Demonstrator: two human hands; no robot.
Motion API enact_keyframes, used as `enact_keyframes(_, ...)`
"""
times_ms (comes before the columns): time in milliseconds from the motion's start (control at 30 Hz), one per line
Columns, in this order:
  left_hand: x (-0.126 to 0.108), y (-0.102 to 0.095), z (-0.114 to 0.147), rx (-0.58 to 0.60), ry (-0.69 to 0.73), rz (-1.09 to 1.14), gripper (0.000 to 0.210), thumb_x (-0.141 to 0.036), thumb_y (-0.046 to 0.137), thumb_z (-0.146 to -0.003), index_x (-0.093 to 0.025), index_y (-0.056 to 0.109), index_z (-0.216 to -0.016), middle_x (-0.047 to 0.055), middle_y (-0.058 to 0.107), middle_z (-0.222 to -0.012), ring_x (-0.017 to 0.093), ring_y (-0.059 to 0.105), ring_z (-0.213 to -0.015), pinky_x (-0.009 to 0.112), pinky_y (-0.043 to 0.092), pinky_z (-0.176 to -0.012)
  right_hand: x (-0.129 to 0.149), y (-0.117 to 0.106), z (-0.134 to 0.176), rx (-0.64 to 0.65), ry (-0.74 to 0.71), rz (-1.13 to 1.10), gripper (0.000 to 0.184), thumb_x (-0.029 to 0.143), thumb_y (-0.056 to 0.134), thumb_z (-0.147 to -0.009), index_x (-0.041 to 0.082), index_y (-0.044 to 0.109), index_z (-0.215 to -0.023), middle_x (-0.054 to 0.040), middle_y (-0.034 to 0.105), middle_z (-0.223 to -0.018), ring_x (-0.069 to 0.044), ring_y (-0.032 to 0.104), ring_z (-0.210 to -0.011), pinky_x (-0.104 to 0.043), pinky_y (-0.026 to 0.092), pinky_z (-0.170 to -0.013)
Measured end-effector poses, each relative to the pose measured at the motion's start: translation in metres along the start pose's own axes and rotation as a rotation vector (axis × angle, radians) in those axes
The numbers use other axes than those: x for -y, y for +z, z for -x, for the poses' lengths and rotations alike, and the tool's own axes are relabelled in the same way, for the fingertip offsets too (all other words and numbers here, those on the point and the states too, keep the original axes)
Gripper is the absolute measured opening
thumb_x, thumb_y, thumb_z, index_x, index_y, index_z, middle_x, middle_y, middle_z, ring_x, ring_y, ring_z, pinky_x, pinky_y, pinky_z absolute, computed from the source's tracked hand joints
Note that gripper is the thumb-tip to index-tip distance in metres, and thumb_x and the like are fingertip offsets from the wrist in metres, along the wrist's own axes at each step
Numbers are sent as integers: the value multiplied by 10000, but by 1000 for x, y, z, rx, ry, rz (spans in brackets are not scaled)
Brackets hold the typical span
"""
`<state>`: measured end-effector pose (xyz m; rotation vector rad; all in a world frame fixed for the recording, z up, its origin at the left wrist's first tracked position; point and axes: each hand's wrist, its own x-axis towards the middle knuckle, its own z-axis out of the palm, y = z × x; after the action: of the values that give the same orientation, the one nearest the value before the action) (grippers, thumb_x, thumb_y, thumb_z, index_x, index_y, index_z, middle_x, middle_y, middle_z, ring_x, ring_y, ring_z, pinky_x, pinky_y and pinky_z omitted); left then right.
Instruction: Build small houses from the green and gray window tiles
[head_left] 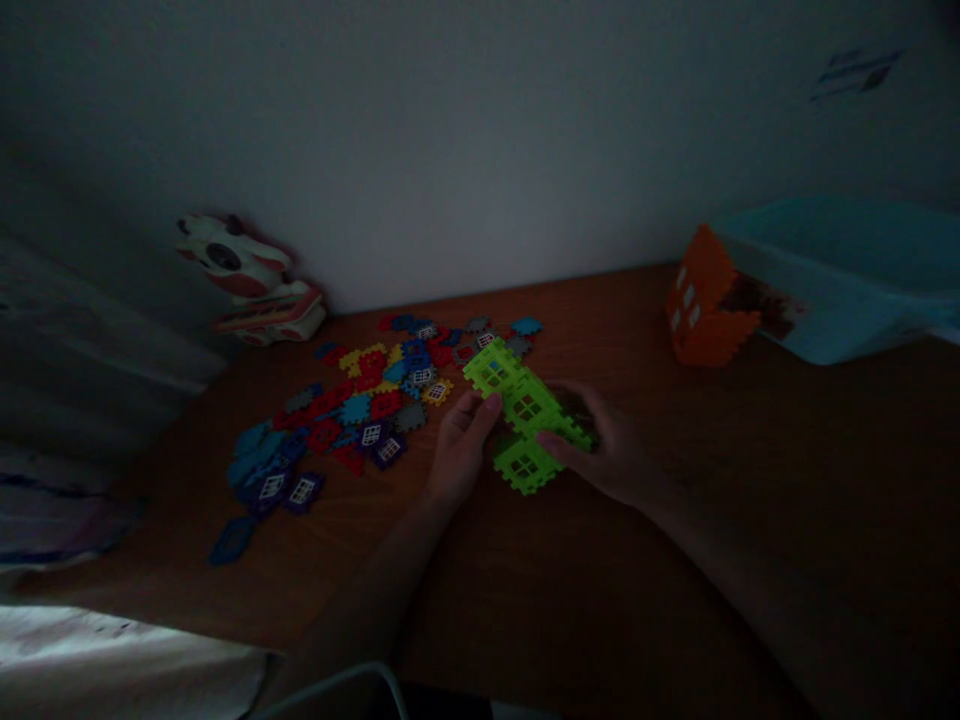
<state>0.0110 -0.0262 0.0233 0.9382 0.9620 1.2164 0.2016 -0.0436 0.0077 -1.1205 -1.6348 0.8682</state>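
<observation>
Several green interlocking building tiles [526,408] with window cut-outs are joined into one piece, raised over the table. My left hand [463,440] grips its left edge, the thumb lying on the front. On the other side my right hand [600,440] has its thumb across the lower part, the fingers behind the tiles. Part of the piece's back is hidden by the right hand. Left of my hands, a spread of loose tiles [356,408] in red, blue, yellow, grey and purple lies on the wood.
An orange tile house [705,305] stands at the back right, beside a light blue plastic bin [840,270]. A cow-shaped toy keyboard [259,290] sits at the back left. The brown wooden table [480,580] meets a pale wall [450,150] behind. Cloth hangs at the left.
</observation>
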Motion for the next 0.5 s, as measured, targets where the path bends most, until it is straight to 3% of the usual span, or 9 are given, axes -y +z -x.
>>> enact_keyframes(300,-9,10,7,-73,-22,92,385,-526,808,-723,-188,688,-865,22,734,-792,176,710,-757,279,552,-678,8,9,7,-24,-41,53,437,483,536,-976,326,502,-1382,-86,641,-1322,-274,632,-1152,-469,506,-996)
enact_keyframes(500,-14,10,7,-67,4,85,352,-489,846,-680,-179,714,-783,21,741,-752,177,715,-722,280,564,-666,12,17,11,-50,-80,69,416,463,489,-1004,373,496,-1410,-60,613,-1357,-273,581,-1237,-497,447,-1070)
